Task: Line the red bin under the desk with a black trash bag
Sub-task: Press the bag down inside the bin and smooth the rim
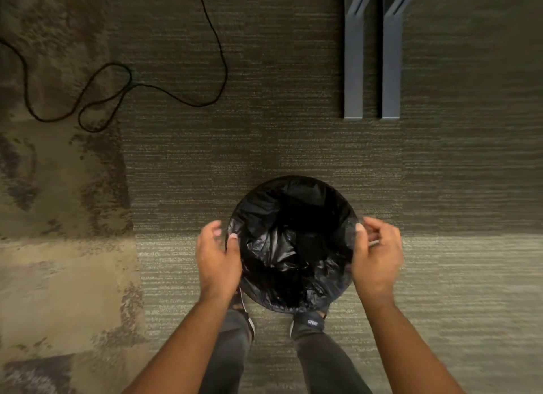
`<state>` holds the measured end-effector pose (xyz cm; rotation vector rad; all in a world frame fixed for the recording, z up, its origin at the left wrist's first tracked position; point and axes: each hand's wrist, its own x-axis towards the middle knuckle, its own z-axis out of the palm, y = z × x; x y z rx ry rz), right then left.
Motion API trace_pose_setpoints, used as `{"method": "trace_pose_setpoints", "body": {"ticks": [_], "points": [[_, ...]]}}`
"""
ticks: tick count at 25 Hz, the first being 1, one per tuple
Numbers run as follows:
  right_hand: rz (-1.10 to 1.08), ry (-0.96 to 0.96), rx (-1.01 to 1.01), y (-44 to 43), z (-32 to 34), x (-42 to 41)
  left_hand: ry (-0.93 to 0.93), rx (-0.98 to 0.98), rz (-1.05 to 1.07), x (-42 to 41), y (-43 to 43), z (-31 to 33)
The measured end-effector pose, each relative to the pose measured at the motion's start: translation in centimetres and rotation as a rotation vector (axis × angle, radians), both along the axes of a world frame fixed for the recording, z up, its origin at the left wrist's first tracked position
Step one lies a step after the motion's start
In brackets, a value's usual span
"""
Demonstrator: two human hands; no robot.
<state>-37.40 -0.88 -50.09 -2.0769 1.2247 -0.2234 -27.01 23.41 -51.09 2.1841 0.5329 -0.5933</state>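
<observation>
I look straight down at a round bin on the carpet in front of my feet. A black trash bag (pixel 293 241) fills its opening and wraps over the rim, so none of the bin's red shows. My left hand (pixel 217 258) is at the left rim, thumb and fingers pinching the bag's edge. At the right rim my right hand (pixel 377 255) pinches the bag's edge in the same way. The bag's inside is crumpled and dark.
Two grey desk legs (pixel 371 70) lie flat on the carpet beyond the bin at the upper right. A black cable (pixel 123 82) loops across the floor at the upper left. My shoes (pixel 308 323) stand just below the bin.
</observation>
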Motion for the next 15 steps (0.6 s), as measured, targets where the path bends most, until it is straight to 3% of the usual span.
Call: {"method": "trace_pose_setpoints", "body": {"ticks": [3, 7, 15], "points": [[-0.190, 0.136, 0.153, -0.6, -1.4, -2.8, 0.193, -0.017, 0.137, -0.4, 0.6, 1.0], [-0.191, 0.388, 0.318, 1.1, -2.4, -5.2, 0.394, -0.007, 0.010, -2.1, 1.7, 0.2], [-0.157, 0.255, 0.414, 1.3, -2.3, -3.9, 0.331, -0.125, 0.055, -0.6, 0.3, 0.2]]}}
